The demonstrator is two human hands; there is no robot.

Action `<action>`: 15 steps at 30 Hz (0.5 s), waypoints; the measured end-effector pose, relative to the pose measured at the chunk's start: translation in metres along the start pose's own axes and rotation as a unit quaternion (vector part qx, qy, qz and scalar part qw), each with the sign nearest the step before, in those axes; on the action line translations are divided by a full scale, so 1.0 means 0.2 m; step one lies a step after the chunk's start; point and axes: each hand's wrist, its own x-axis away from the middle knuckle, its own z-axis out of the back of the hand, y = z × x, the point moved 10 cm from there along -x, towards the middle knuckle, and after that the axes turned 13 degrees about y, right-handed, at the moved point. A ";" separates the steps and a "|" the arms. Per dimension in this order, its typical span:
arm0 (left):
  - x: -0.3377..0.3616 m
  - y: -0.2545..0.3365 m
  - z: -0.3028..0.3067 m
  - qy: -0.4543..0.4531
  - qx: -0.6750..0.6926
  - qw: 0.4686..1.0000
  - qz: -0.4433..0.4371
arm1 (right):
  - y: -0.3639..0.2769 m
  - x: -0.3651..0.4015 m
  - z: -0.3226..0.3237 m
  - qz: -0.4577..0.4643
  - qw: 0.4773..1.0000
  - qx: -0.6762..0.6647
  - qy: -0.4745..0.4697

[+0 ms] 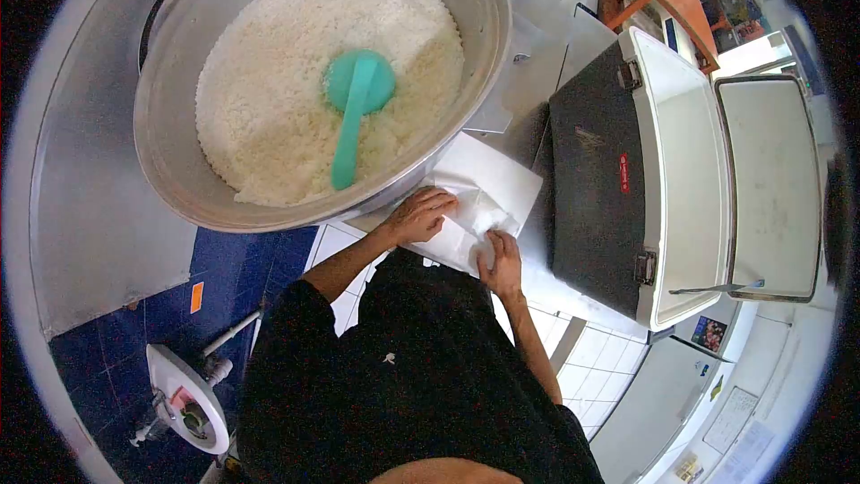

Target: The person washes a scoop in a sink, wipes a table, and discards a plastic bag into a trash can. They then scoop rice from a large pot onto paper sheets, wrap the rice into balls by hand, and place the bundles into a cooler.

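A sheet of white wrapping paper lies in front of me, partly folded around a small white mound that looks like rice. From the left, my left hand has its fingers curled onto the paper's edge. My right hand pinches the near right side with bent fingers. Just beyond them stands a wide metal pot heaped with white rice. A turquoise rice scoop rests bowl-down on the rice, its handle toward me.
To the right is a dark cooler box with its white lid swung out. A wash basin hangs on the blue tiled wall at lower left. A wooden table stands at the upper right.
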 end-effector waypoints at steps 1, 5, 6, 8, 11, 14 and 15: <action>0.00 -0.03 -0.01 0.002 -0.001 1.000 0.001 | -0.02 0.00 0.01 0.005 1.000 0.004 0.008; 0.00 -0.16 -0.20 -0.120 -0.037 0.992 -0.031 | 0.18 0.01 -0.12 0.004 0.998 0.049 -0.043; -0.02 -0.17 -0.27 -0.198 -0.043 0.979 -0.025 | 0.23 -0.02 -0.11 -0.018 1.000 0.010 -0.013; -0.14 -0.21 -0.24 -0.211 -0.022 0.971 0.109 | 0.42 -0.03 -0.15 -0.215 0.976 -0.041 -0.022; -0.22 -0.36 -0.36 -0.181 -0.078 0.959 0.205 | 0.57 -0.12 -0.18 -0.263 0.960 0.094 -0.033; -0.38 -0.28 -0.40 -0.187 -0.220 0.940 0.179 | 0.34 -0.33 -0.13 -0.104 0.966 0.234 -0.026; -0.46 -0.20 -0.36 -0.168 -0.279 0.937 0.126 | 0.38 -0.37 -0.14 -0.103 0.966 0.234 -0.028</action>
